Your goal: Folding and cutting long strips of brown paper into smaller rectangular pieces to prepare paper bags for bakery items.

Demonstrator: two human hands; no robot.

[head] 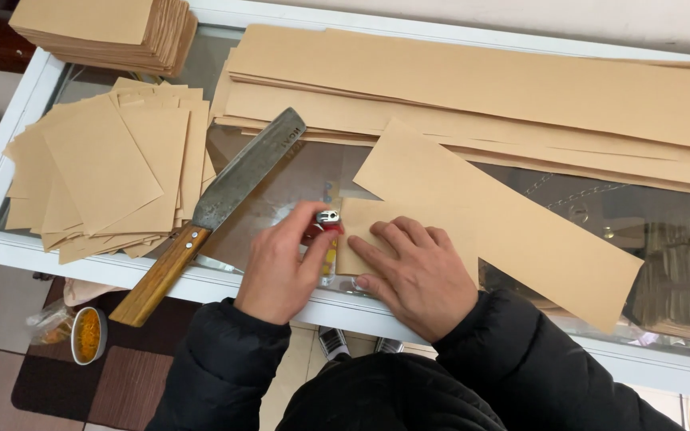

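Note:
My left hand grips a small red lighter with a metal top, pressed against the folded left end of a long tan paper strip. Lying flat on that folded end, my right hand holds the paper down with its fingers spread. The strip runs diagonally to the right over the glass tabletop. A large knife with a wooden handle lies just left of my left hand, its blade pointing up and right.
A fanned pile of cut tan paper rectangles lies at the left. A neat stack of them sits at the far left corner. Long tan sheets cover the back. A small bowl of orange powder stands on the floor below.

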